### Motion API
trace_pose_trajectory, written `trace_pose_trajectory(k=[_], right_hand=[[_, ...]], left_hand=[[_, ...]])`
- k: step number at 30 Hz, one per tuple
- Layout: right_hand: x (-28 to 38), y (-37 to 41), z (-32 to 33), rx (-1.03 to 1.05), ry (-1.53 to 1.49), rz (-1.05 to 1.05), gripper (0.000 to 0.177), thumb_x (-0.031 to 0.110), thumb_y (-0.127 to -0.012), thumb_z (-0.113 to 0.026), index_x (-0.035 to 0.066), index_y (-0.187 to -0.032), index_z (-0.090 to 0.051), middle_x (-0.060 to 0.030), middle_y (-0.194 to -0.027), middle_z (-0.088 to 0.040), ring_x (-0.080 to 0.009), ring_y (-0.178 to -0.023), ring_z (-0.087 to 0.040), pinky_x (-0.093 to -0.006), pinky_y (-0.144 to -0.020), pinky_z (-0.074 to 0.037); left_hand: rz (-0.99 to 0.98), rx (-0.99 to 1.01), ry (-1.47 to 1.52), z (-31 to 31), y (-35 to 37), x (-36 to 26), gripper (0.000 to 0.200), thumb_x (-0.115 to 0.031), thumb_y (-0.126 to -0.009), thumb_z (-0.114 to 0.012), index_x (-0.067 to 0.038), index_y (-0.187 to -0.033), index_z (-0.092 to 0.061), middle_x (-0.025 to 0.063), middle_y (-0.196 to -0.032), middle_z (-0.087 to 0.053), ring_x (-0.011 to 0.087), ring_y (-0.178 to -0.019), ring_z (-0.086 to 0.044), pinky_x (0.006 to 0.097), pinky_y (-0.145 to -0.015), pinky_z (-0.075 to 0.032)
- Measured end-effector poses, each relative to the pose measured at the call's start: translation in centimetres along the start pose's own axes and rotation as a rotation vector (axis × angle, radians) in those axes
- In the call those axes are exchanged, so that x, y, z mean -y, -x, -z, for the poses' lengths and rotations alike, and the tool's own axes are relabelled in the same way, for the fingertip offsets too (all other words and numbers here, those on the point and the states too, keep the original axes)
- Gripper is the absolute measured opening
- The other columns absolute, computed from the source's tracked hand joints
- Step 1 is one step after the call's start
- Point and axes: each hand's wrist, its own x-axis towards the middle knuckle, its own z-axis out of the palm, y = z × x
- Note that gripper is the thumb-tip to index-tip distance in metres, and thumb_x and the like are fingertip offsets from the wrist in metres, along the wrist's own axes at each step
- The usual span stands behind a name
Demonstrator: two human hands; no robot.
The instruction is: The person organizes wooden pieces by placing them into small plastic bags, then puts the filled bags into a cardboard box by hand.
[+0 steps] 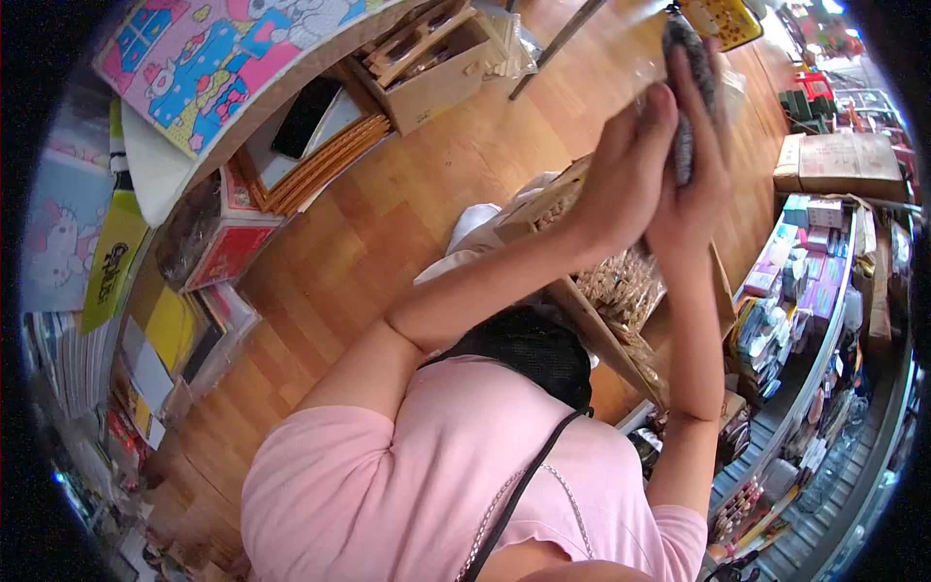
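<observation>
A dark grey, speckled, elongated item [683,150] stands upright between my two hands at the upper right, its top reaching past the fingertips. My left hand [628,179] presses on it from the left, fingers together and pointing up. On the other side, my right hand [696,194] holds it with long fingers laid along it. The palms meet near the wrists. Under my forearms is an open cardboard box [606,341] of small light-wood pieces [621,289]. What the grey item is cannot be made out.
A yellow-rimmed tray [745,37] is just beyond my hands. Stacked wooden frames [330,165] and a carton of wood pieces [436,87] lie on the floor at upper left. Colourful cartoon-printed boards [228,63] are at far left. Packed shelves [805,388] line the right; a cardboard box [849,163] sits above them.
</observation>
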Motion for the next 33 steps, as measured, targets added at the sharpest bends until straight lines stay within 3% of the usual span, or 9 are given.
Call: trace_pose_trajectory(k=[5,7,10,14,18,20,26,30,33], right_hand=[[-4.6,-1.6,0.9,0.023,0.031,-0.068,0.033,0.002,-0.085,-0.049,0.0,-0.118,-0.053,-0.0176,-0.122,-0.052,-0.0249,-0.117,-0.047,-0.031,-0.096,-0.035],[-5.0,-1.5,0.7,-0.027,-0.09,-0.305,0.034,0.003,-0.082,-0.051,0.003,-0.116,-0.054,-0.018,-0.122,-0.051,-0.0321,-0.115,-0.047,-0.0366,-0.096,-0.036],[-0.5,0.3,0.1,0.066,-0.017,-0.285,0.035,0.002,-0.081,-0.051,0.001,-0.115,-0.054,-0.017,-0.125,-0.049,-0.0322,-0.118,-0.045,-0.038,-0.099,-0.033],[-1.2,0.2,-0.3,0.08,0.064,-0.004,0.034,0.003,-0.082,-0.05,0.003,-0.115,-0.055,-0.019,-0.127,-0.046,-0.0326,-0.121,-0.04,-0.0402,-0.103,-0.026],[-4.8,-1.8,0.7,0.016,0.17,-0.026,0.032,0.002,-0.087,-0.044,-0.002,-0.118,-0.052,-0.0154,-0.119,-0.054,-0.0262,-0.114,-0.049,-0.031,-0.096,-0.035],[-7.2,-1.5,0.7,-0.035,-0.055,-0.302,0.034,0.001,-0.083,-0.049,0.003,-0.117,-0.054,-0.0197,-0.114,-0.055,-0.0308,-0.109,-0.052,-0.034,-0.092,-0.039],[0.3,1.7,-1.2,0.121,0.039,-0.075,0.045,-0.005,-0.078,-0.045,0.004,-0.122,-0.05,-0.0169,-0.122,-0.051,-0.0323,-0.118,-0.045,-0.0377,-0.103,-0.027],[-2.5,0.2,0.0,0.127,0.152,0.016,0.049,-0.007,-0.077,-0.043,0.007,-0.123,-0.049,-0.0177,-0.121,-0.051,-0.0344,-0.116,-0.045,-0.0413,-0.105,-0.024],[-4.9,-1.3,0.4,-0.024,0.065,-0.188,0.04,-0.003,-0.082,-0.046,0.007,-0.12,-0.051,-0.0172,-0.116,-0.054,-0.0341,-0.111,-0.049,-0.039,-0.102,-0.029]], left_hand=[[0.022,-0.051,-0.198,0.0,2.0,0.0,0.039,-0.034,-0.097,-0.032,0.0,-0.097,-0.051,0.0023,-0.084,-0.049,0.0085,-0.081,-0.042,0.0231,-0.077,-0.036],[0.004,-0.041,-0.208,0.3,2.0,0.3,0.04,-0.033,-0.097,-0.033,0.003,-0.105,-0.049,0.0066,-0.089,-0.054,0.0105,-0.085,-0.047,0.0253,-0.078,-0.039],[-0.026,-0.055,-0.282,1.1,0.5,0.7,0.042,-0.032,-0.097,-0.032,0.005,-0.11,-0.048,0.0105,-0.094,-0.059,0.0129,-0.089,-0.054,0.0272,-0.079,-0.042],[0.151,-0.087,0.116,0.5,-0.2,0.1,0.042,-0.032,-0.098,-0.029,0.002,-0.103,-0.052,0.007,-0.097,-0.057,0.0106,-0.088,-0.052,0.0257,-0.081,-0.042],[0.135,-0.065,-0.2,1.1,1.1,0.1,0.055,-0.043,-0.095,-0.03,0.005,-0.114,-0.047,0.0122,-0.107,-0.053,0.0159,-0.103,-0.045,0.0289,-0.095,-0.031],[0.15,-0.131,-0.366,1.0,1.8,0.4,0.056,-0.045,-0.094,-0.032,0.005,-0.113,-0.048,0.012,-0.108,-0.052,0.0155,-0.103,-0.043,0.0288,-0.095,-0.03],[0.242,-0.128,0.092,2.1,-0.4,0.4,0.05,-0.042,-0.095,-0.033,0.002,-0.114,-0.049,0.0079,-0.104,-0.056,0.0157,-0.097,-0.052,0.0299,-0.088,-0.039],[0.156,-0.129,0.02,2.3,-0.1,0.8,0.05,-0.042,-0.095,-0.03,0.0,-0.117,-0.048,0.0102,-0.112,-0.054,0.0159,-0.101,-0.053,0.0283,-0.089,-0.04],[0.143,-0.146,-0.086,2.0,0.5,1.1,0.053,-0.044,-0.094,-0.033,0.001,-0.117,-0.049,0.0112,-0.114,-0.054,0.0169,-0.104,-0.053,0.0295,-0.09,-0.04]])
